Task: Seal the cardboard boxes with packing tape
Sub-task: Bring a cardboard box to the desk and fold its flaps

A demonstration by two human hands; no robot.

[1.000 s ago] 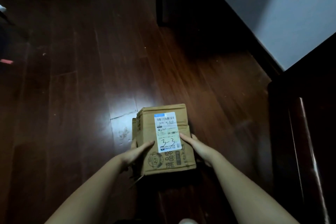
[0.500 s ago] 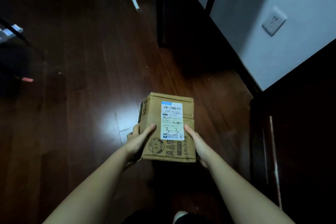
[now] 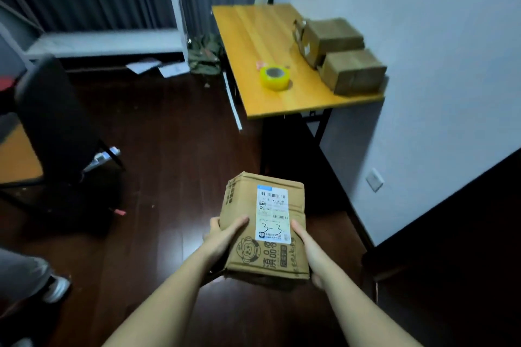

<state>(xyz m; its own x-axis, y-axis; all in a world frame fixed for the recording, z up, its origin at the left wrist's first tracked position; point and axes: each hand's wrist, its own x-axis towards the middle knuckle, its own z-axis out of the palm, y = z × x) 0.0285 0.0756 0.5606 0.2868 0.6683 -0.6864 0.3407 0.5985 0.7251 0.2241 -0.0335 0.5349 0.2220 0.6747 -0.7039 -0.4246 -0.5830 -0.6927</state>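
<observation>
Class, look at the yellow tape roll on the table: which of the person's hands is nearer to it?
Right, narrowly. The right hand grips the labelled box's right side, more directly below the tape roll; the left hand grips the opposite side, slightly farther.

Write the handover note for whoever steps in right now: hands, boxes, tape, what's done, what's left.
Left hand and right hand grip the sides of the brown cardboard box with the white shipping label, carried above the dark floor.
Yellow packing-tape roll sits on the orange wooden table, beside two brown cardboard boxes by the wall.
Done: box in hand. Whether the table's boxes are taped cannot be told.
Left: set it on the table, tape it.
</observation>
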